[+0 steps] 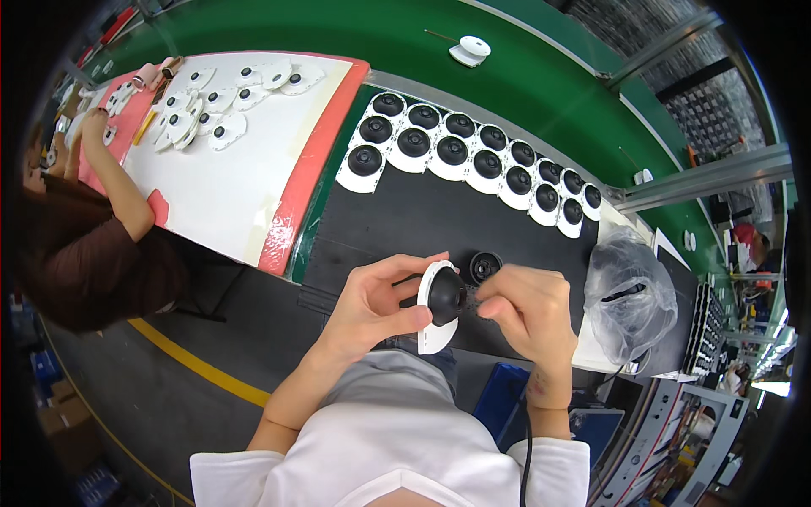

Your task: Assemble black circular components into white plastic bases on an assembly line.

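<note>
A person's left hand (372, 304) grips a small dome unit (439, 306) above the near edge of a black bench (397, 220), fingers closed around its white, rounded base plate, which is tilted on edge. A glossy black half-ball rises from the middle of that plate and faces the right hand (528, 308). The right hand's fingers are pinched together right against the black dome; what they hold, if anything, is too small to tell.

Just beyond the held unit, a single loose black ring-shaped part (484, 266) lies on the bench. Farther back from the unit, finished dome units (456, 152) of the same white-and-black make stand in two curving rows along the far side of the bench, about nineteen in all, each touching its neighbour. To the right of the held unit sits one crumpled clear plastic bag (629, 291) with something dark inside.

Beyond the rows runs a green conveyor belt (524, 76), carrying one white round piece (470, 51). To the left of the held unit, well apart, a white sheet (228, 186) edged in red carries roughly a dozen flat white plates (215, 114) with dark centres, overlapping in a loose heap. Another person's arm (118, 182), in a dark sleeve, reaches onto that sheet from the left.
</note>
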A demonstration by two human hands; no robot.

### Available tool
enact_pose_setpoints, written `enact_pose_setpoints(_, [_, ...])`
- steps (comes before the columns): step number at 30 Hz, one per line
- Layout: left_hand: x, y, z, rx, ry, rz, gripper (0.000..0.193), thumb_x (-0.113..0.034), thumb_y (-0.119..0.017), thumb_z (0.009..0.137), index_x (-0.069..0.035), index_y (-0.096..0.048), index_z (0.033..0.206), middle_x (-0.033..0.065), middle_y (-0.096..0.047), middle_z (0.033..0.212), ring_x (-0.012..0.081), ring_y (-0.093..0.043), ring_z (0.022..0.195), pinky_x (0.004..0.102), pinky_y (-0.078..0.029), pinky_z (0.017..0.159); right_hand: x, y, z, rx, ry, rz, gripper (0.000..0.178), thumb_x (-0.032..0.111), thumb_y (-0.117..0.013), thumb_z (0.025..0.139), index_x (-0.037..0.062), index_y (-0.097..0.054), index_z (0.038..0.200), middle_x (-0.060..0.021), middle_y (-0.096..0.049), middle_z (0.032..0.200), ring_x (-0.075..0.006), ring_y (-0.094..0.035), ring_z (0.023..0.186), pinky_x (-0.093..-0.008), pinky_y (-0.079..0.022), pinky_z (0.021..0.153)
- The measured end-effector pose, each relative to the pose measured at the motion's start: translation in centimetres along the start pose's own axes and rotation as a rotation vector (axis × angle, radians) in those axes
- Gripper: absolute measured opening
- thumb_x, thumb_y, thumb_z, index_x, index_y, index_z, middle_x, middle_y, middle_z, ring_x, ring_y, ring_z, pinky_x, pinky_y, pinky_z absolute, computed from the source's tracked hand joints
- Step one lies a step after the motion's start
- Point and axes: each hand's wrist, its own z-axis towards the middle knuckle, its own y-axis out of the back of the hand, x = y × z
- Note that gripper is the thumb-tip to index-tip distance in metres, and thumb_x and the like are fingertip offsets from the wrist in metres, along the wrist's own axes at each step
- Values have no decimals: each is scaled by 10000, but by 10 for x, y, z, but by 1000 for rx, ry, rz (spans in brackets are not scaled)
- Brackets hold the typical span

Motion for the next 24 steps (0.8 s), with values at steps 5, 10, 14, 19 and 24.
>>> enact_pose_setpoints(5, [8,3,5,1,-8,-17,563,28,-737,820,52,-505,1333,166,-531,1377,225,-558,1214,368,-469,1028,15,5,20,-143,104,49,722,483,-812,650,50,-632,1199,-75,-629,1056,-278,-610,921,-363,-490,731])
enact_pose_setpoints(10, [10,6,7,-17,44,-19,623,-9,-712,865,0,-415,1411,173,-535,1360,236,-587,1181,370,-493,1009,0,-12,16,-135,87,110,757,369,-874,600,30,-602,1220,-122,-630,1162,-320,-607,1030,-398,-476,850])
enact_pose_setpoints(14, [-6,28,14,-125,19,286,587,-265,-670,936,-13,-422,1405,172,-523,1374,308,-584,1205,436,-513,987,-82,-13,-5,-624,-266,213,741,171,-851,618,-1,-558,1276,-123,-658,1110,-223,-637,999,-348,-519,834])
enact_pose_setpoints(19, [-42,124,17,-764,-221,1015,371,-97,-702,892,-24,-591,1238,86,-662,1084,124,-616,947,259,-517,786,-214,5,-78,-928,-606,322,667,82,-804,789,13,-475,1366,-141,-638,1122,-173,-638,948,-284,-522,784])
enact_pose_setpoints(24, [-79,211,5,-1074,-457,1457,363,-125,-695,893,-69,-610,1242,89,-580,1216,160,-634,933,260,-519,705,-249,26,-126,-595,-821,-25,818,111,-852,640,77,-498,1376,-101,-602,1204,-175,-616,891,-279,-514,732])
